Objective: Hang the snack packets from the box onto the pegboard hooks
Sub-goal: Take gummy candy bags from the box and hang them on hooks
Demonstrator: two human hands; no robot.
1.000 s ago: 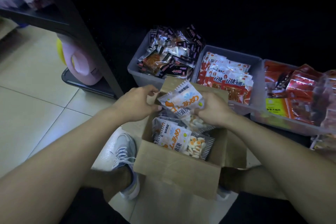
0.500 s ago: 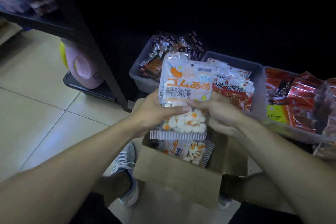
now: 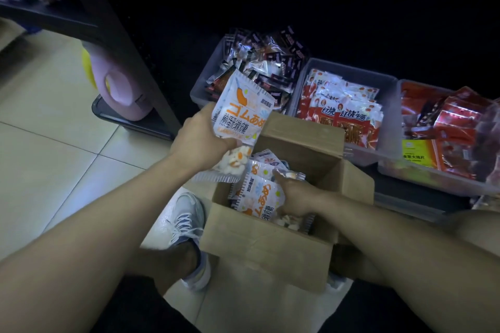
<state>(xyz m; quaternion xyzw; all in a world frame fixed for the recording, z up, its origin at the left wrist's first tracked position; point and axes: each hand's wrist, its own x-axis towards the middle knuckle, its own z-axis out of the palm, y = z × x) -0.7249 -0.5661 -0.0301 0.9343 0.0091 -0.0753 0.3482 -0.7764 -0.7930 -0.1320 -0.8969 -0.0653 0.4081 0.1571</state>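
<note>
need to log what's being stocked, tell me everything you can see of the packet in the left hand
The packet is a flat white plastic bag with orange lettering, dark print below it and an orange blob near the top. Its clear lower part shows small white and orange sweets, and the bottom edge is crimped. It is tilted, top toward the tubs, above the near left corner of the cardboard box. The left hand grips its middle; nothing else touches it.

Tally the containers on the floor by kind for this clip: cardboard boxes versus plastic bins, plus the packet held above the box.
Cardboard box: 1, open, white egg-candy packets inside
Grey plastic bins: 3, namely the dark-packet bin, the middle bin and the right bin
Held packet: 1, gripped by the left hand
Total: 5
</note>
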